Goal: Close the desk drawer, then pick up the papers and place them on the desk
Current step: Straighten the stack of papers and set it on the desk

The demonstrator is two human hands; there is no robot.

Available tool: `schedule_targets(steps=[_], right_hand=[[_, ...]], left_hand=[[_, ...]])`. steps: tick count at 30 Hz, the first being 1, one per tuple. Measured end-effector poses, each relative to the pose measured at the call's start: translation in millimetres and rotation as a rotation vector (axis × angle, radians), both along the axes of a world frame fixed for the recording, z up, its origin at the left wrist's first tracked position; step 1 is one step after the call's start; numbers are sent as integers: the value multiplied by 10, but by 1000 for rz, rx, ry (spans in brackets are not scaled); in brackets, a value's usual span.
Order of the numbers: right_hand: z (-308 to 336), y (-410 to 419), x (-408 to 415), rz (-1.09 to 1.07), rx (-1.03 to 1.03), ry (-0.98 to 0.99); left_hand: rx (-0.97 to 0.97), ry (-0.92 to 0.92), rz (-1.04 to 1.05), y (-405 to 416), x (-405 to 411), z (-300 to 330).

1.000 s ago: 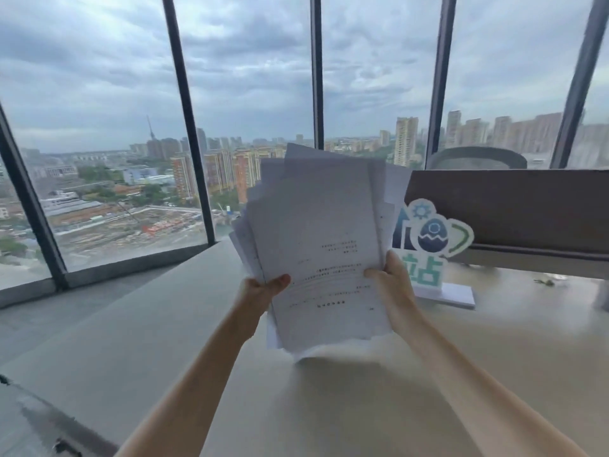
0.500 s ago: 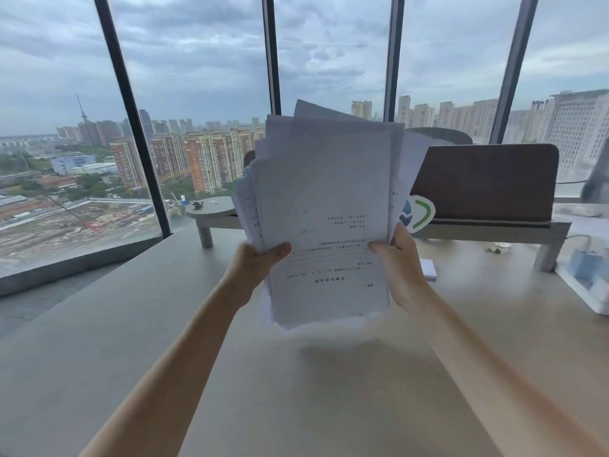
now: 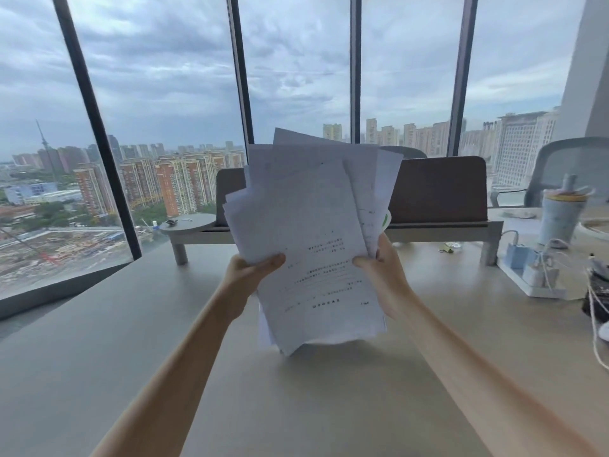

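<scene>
A loose, uneven stack of white printed papers [image 3: 309, 239] stands upright in front of me, held over the middle of the light desk [image 3: 296, 407]. My left hand [image 3: 247, 272] grips the stack's left edge and my right hand [image 3: 382, 272] grips its right edge, thumbs on the front sheet. The stack's lower edge hangs just above the desk surface, or touches it; I cannot tell which. The desk drawer is out of view.
A brown divider panel on a grey shelf [image 3: 438, 192] runs across the back of the desk. On the right stand a pale blue tumbler [image 3: 560, 216], a power strip with chargers and cables [image 3: 534, 272], and a grey chair [image 3: 573, 169]. Floor-to-ceiling windows lie beyond.
The view has swung right, revealing the tumbler, power strip and chair. Both hands keep their grip on the papers, which stay upright over the desk.
</scene>
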State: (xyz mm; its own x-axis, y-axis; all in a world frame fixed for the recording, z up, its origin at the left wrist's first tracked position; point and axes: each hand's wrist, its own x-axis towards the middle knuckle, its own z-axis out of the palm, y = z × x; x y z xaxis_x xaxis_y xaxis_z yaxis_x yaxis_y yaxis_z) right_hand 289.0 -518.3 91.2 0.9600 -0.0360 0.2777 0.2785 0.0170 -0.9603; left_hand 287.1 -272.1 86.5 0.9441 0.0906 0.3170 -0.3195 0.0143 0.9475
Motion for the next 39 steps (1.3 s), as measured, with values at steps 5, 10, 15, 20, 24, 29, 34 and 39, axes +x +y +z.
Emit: schedule_targets(steps=[5,10,15,20,24,29,34,39], right_hand=[[50,11,40,14,0,-29],[264,-78,34,-9,-33,-107],[377,-198,54,-21,-95,-175],[374,-269,66,-30,-61,-208],[150,-282,90,-71,-56,-155],[-218,-276,108,-68,-37,-80],[-525,-266,99,-67,4,-22],[-635,-204,65,-104,-4,-22]], left_hand=[[-69,-28,-59,4,0,0],[-148,-30,-69,-118,56,152],[-122,-47,-97,-319,134,239],[-98,-60,-58,-417,189,255],[-103,-35,-63,-400,201,143],[-89,21,-104,-382,188,-157],[-83,97,-117,-408,126,-476],[-60,80,-10,-500,101,-578]])
